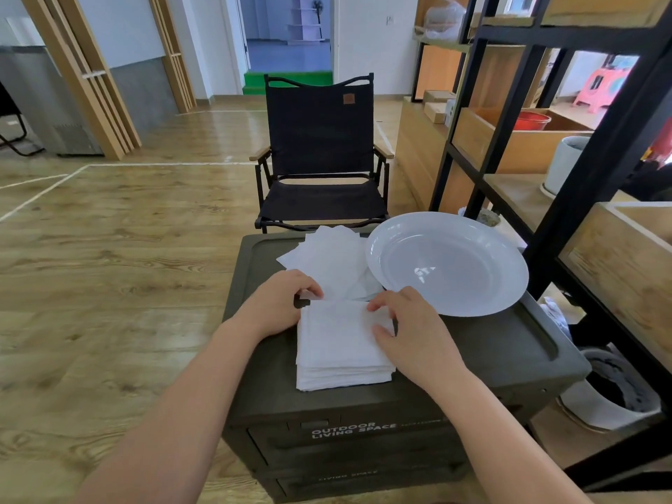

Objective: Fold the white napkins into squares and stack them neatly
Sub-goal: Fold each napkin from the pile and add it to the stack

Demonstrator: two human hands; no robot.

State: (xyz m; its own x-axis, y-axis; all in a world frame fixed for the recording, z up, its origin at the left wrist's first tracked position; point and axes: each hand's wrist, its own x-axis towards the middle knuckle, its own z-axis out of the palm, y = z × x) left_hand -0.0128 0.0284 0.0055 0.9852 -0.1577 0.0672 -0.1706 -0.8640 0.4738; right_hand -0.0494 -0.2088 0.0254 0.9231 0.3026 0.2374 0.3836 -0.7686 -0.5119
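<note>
Napkins folded into squares form a neat stack [340, 349] near the front middle of a dark green storage box [472, 354], seen from the head camera. At about ten o'clock from the stack, the left hand [280, 303] pinches the far left corner of the top napkin with curled fingers. At about two o'clock, the right hand [411, 327] rests on the stack's right edge, thumb and fingertips nipping the top sheet's far right corner. At twelve o'clock lies a loose pile of unfolded napkins [327, 260], its right side tucked under a white plate [447, 263]. Beyond the box stands a black folding chair [320, 147].
</note>
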